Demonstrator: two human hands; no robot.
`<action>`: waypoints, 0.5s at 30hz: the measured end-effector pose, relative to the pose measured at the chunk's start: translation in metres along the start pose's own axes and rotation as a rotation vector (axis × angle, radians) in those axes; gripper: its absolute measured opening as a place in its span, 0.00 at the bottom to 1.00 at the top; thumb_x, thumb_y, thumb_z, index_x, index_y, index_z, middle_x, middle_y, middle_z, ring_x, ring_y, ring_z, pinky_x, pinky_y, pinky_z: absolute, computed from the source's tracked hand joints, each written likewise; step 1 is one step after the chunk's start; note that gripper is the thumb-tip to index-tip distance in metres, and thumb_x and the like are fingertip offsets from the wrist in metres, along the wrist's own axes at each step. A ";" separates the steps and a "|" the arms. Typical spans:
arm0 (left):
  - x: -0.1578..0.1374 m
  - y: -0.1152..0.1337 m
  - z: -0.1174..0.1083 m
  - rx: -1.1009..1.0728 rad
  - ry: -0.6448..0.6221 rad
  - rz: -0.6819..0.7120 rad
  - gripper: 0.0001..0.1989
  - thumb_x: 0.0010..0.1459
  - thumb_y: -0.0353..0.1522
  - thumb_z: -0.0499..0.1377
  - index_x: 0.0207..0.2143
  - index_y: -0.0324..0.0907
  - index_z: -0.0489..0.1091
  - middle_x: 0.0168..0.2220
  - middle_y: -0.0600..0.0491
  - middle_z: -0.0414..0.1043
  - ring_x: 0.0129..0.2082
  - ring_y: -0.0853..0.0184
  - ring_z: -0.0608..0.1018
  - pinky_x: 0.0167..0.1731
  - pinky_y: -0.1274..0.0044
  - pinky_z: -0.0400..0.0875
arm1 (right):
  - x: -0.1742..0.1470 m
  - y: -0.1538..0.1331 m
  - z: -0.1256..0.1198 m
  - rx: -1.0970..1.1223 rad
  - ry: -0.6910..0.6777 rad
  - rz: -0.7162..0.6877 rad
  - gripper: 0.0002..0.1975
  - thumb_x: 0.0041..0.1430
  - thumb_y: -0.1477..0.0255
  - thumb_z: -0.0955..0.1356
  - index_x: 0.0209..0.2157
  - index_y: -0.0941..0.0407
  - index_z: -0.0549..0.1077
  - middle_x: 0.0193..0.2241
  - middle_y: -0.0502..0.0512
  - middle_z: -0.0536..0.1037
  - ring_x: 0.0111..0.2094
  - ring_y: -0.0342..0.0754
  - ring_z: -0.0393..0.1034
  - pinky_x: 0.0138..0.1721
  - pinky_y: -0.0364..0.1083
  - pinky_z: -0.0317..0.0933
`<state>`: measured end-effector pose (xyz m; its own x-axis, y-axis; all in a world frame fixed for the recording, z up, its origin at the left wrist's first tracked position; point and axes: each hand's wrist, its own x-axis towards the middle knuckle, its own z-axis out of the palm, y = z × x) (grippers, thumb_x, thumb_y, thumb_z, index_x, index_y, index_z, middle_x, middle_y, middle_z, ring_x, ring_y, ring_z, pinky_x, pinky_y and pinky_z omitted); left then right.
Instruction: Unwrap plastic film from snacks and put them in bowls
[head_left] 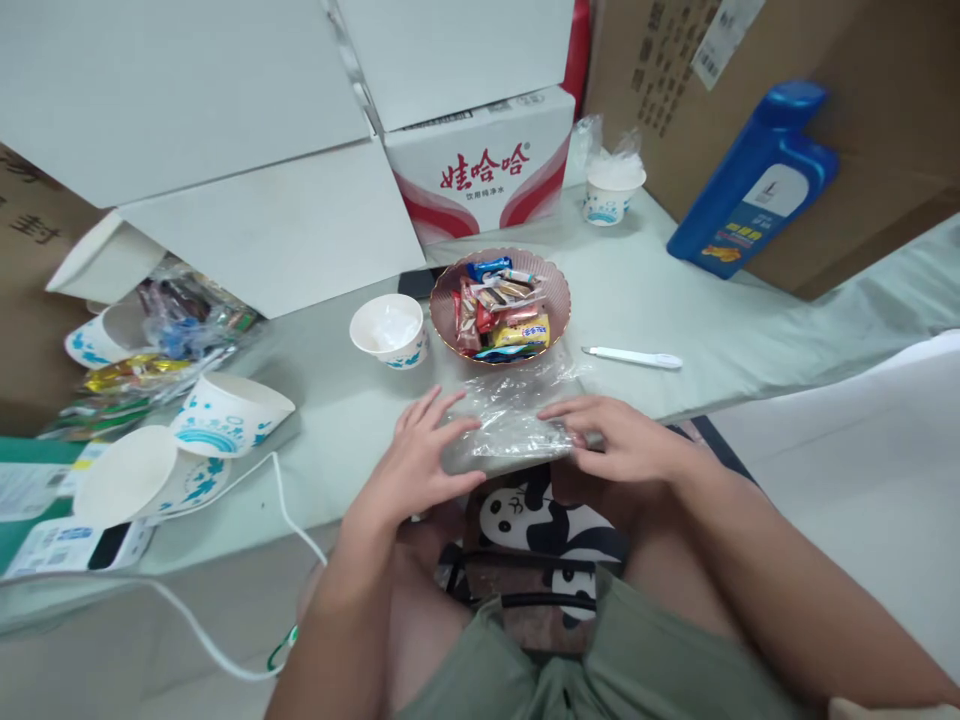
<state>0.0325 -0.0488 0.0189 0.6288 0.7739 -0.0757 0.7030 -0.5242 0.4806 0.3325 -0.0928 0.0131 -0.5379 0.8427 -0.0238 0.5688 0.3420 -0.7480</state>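
A crinkled clear plastic bag or film (504, 412) lies on the table's near edge, between my hands. My left hand (420, 455) is at its left side, fingers spread, the fingertips at or just over the plastic. On the other side my right hand (626, 437) has its index finger stretched over the film and its thumb apart; whether the fingertips press on it I cannot tell. Just beyond the plastic stands a pinkish ribbed bowl (555, 300) of wrapped snacks (506, 305). A white paper cup (390, 330) with blue print stands left of the bowl.
A white utility knife (634, 357) lies right of the bowl. A blue bottle (757, 180) leans by a cardboard box (885, 130). Another cup (611, 190) holds plastic. Tipped cups (225, 415), wrappers and a white cable (285, 500) are at left. A panda-print bag (525, 515) is below.
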 end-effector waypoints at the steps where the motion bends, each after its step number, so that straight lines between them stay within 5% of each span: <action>1: 0.001 -0.003 0.002 0.061 -0.009 -0.032 0.24 0.50 0.40 0.68 0.52 0.50 0.76 0.71 0.45 0.56 0.72 0.39 0.50 0.66 0.45 0.50 | -0.001 0.000 -0.001 0.016 -0.027 -0.002 0.07 0.50 0.78 0.66 0.22 0.55 0.67 0.56 0.61 0.77 0.59 0.58 0.70 0.55 0.55 0.64; 7: -0.002 -0.018 0.001 0.071 -0.004 -0.066 0.08 0.53 0.33 0.64 0.36 0.47 0.81 0.73 0.50 0.47 0.73 0.39 0.44 0.67 0.47 0.47 | -0.009 0.004 -0.010 0.026 -0.108 0.047 0.07 0.51 0.76 0.69 0.21 0.55 0.69 0.60 0.63 0.74 0.64 0.60 0.64 0.59 0.58 0.62; 12: -0.001 -0.025 -0.007 -0.224 0.125 0.000 0.06 0.55 0.35 0.61 0.29 0.42 0.72 0.68 0.44 0.57 0.72 0.46 0.53 0.67 0.53 0.52 | -0.016 0.012 -0.015 0.103 -0.063 0.063 0.04 0.50 0.76 0.69 0.27 0.55 0.70 0.59 0.61 0.74 0.62 0.58 0.66 0.58 0.56 0.62; 15: -0.001 -0.035 -0.012 -0.374 0.265 -0.046 0.10 0.53 0.37 0.64 0.29 0.42 0.66 0.62 0.42 0.65 0.66 0.50 0.65 0.65 0.57 0.58 | -0.015 0.017 -0.016 0.209 0.090 0.059 0.05 0.54 0.73 0.68 0.27 0.54 0.67 0.55 0.61 0.76 0.56 0.55 0.71 0.56 0.56 0.62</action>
<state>0.0029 -0.0273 0.0130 0.4587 0.8831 0.0984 0.5294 -0.3605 0.7680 0.3602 -0.0935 0.0114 -0.4441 0.8958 -0.0193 0.4513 0.2050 -0.8685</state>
